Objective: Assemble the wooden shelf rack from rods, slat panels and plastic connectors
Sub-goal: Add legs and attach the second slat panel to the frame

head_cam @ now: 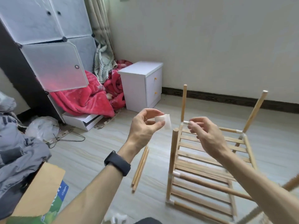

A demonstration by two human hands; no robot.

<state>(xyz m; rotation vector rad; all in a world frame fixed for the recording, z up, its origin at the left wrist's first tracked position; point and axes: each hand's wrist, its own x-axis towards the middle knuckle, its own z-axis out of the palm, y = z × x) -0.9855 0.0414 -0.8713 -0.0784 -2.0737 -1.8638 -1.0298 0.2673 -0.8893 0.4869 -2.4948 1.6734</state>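
Note:
My left hand (142, 126) pinches a white plastic connector (164, 121) between thumb and fingertips, held up at chest height. My right hand (206, 136) hovers just to its right with fingers loosely curled; I see nothing in it. Behind and below both hands the partly built wooden rack (208, 168) stands on the floor. It has two slat panels, white corner connectors (240, 131) and three upright rods (174, 152) pointing up. Two loose rods (140, 167) lie on the floor left of the rack.
A white nightstand (140, 84) stands by the wall, with a red blanket (90, 99) and a plastic cube wardrobe (48, 46) to its left. A cardboard box (40, 191), grey clothing (17, 151) and a wire hanger (69, 139) lie at the left. Small white parts (118, 219) lie near my knee.

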